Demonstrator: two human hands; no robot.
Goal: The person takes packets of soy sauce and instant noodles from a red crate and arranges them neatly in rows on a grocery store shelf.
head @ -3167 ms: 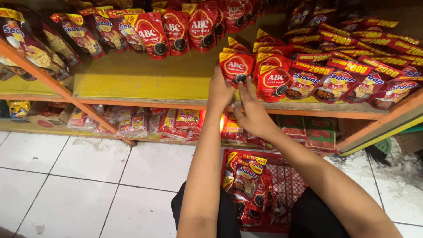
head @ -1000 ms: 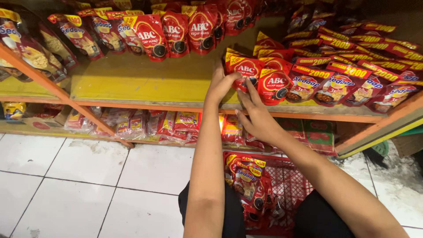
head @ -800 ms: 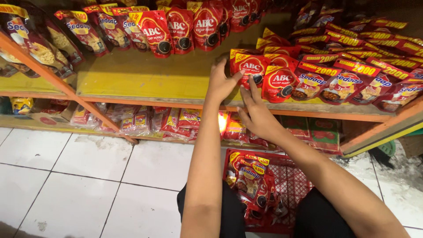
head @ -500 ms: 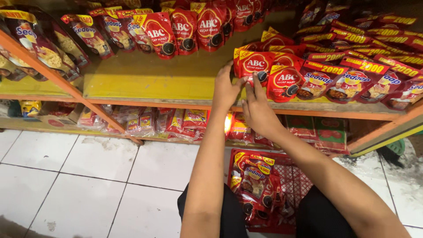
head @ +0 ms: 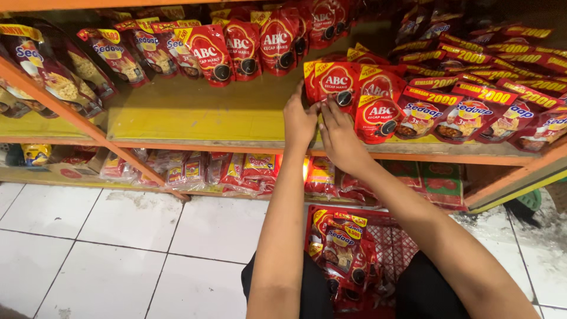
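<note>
**Two hands on one red pouch at the front of a yellow shelf**

Two bare hands meet at a red sauce pouch that stands upright near the front edge of the yellow shelf, right of its middle. We see our left hand with its fingers laid against the pouch's left side and lower corner; its grip is pressed to the pack, partly curled. Our right hand sits just beside it, touching, with the fingertips on the lower front of the same pouch under its dark round cap. Whether that hand pinches the pouch or only rests on it we cannot tell.

Just right of the pouch, touching it, a second red pouch leans forward at the shelf's front edge. Further right, rows of smaller red and yellow sachets lie overlapped toward the right end of the shelf. Along the back edge stands a row of red pouches, and dark noodle-printed packs fill the left end.

Beneath the orange front lip, a lower shelf holds clear-wrapped bundles of packets. On the white tiled floor, between our knees, a red mesh basket carries more sachets heaped against its left side.
</note>
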